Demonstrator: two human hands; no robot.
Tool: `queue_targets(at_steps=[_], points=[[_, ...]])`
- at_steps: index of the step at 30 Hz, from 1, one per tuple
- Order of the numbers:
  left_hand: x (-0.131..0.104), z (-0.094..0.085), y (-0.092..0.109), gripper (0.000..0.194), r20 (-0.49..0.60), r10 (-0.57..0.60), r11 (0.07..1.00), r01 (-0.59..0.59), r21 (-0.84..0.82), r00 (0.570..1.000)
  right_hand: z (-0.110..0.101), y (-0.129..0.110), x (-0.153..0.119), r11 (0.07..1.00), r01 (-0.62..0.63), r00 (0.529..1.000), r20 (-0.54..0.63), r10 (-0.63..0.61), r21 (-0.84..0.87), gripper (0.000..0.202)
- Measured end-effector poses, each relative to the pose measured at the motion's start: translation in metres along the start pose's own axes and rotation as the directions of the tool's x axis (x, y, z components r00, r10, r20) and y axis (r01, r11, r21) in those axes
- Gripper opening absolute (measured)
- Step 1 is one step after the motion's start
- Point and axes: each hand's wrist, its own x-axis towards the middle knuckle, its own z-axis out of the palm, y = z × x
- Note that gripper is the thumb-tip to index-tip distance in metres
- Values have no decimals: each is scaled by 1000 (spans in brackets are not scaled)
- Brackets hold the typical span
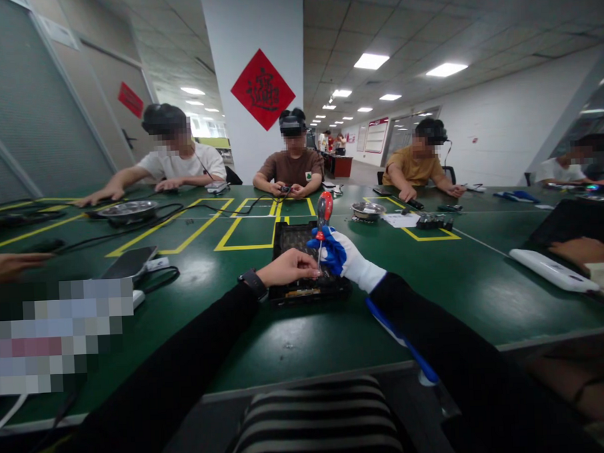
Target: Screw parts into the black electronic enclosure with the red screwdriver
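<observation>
A black open case or device housing [293,241] lies on the green table in front of me, with a brownish strip along its near edge. My right hand [347,254], in a white and blue glove, is closed around a screwdriver [324,209] with a red and grey handle. The screwdriver stands nearly upright, its shaft pointing down into the housing. My left hand [290,267] is bare, with a dark band on the wrist. Its fingers are pinched together close to the screwdriver's tip; anything between them is too small to make out.
Yellow tape [196,224] marks areas on the green table [224,273]. A metal bowl [367,211] and dark parts [434,222] lie beyond at right; another metal dish [127,211], cables and a phone [129,262] at left. A white device [553,269] lies right. Several people sit around the table.
</observation>
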Motion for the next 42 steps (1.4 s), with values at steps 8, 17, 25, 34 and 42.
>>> queue_targets(at_steps=[8,17,25,34,42], points=[[-1,0,0,35,-26,-14,1000,13,-11,1000,0,-6,-2,996,-67,997,51,65,57,25],[-1,0,3,33,-13,-1,1000,1,0,1000,-5,1,3,998,-16,999,45,13,67,17],[-1,0,2,34,-33,-13,1000,13,-2,999,0,-2,-1,1000,24,999,-23,-24,3,18],[0,0,1,35,-32,-11,1000,11,-4,999,-4,-1,0,998,9,994,106,-15,61,18],[-1,0,5,35,-36,-2,1000,2,0,999,-1,0,0,999,28,999,-43,-27,31,19]])
